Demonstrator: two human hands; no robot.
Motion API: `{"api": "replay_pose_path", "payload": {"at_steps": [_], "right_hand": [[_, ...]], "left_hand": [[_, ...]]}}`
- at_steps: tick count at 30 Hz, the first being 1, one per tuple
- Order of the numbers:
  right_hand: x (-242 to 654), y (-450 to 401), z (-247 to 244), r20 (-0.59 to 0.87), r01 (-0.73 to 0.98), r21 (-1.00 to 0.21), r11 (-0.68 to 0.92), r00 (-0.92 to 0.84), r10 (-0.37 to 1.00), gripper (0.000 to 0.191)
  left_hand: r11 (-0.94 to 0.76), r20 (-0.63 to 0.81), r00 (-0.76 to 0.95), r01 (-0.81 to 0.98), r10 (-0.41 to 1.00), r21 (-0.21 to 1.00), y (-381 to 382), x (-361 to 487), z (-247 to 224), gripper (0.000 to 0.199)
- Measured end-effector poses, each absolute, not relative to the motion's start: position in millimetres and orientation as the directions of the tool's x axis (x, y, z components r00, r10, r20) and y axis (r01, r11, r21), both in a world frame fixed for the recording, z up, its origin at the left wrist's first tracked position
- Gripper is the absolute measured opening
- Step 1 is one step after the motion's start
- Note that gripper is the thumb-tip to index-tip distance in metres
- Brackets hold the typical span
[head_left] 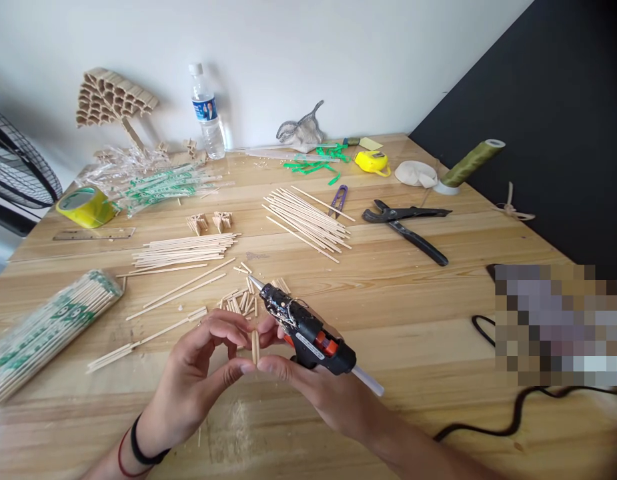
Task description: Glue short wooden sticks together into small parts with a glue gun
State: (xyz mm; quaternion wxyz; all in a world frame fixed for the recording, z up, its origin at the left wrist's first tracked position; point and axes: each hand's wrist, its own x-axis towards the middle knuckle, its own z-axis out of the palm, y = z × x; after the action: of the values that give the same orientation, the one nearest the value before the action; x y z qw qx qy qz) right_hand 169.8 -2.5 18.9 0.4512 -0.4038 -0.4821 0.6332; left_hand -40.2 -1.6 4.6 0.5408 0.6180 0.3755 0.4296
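Head view: left hand (193, 367) and right hand (308, 385), also holding a glue gun (308, 333), pinch short sticks (255, 348); two clusters (222, 221) look assembled, cut pieces (237, 305) lie loose.

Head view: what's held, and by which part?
Left hand and right hand pinch short wooden sticks near their ends; the right also holds a glue gun, grip hidden.

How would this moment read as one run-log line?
left hand: pinching short sticks; right hand: holding glue gun, touching short sticks; nearby: long sticks, pliers, bottle
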Motion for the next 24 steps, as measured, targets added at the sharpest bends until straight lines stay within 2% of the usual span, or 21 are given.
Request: {"api": "replay_pose_path", "payload": {"at_steps": [9, 18, 24], "right_hand": [[170.7, -2.7, 18.2, -0.076, -0.143, -0.983, -0.116, -0.259, 0.963, 0.030], [171.7, -1.8, 17.6, -0.042, -0.160, -0.984, -0.083, -0.245, 0.969, 0.028], [171.5, -0.8, 15.3, -0.025, -0.160, -0.984, -0.075, -0.294, 0.956, 0.021]], "left_hand": [[-0.138, 0.124, 0.379, 0.011, 0.917, 0.990, -2.2, -39.4, 8.1, 0.018], [-0.088, 0.032, 0.424, 0.115, 0.905, 0.989, 2.1, -42.5, 9.3, 0.036], [-0.116, 0.042, 0.435, 0.144, 0.899, 0.983, 3.7, -44.7, 8.8, 0.032]]}}
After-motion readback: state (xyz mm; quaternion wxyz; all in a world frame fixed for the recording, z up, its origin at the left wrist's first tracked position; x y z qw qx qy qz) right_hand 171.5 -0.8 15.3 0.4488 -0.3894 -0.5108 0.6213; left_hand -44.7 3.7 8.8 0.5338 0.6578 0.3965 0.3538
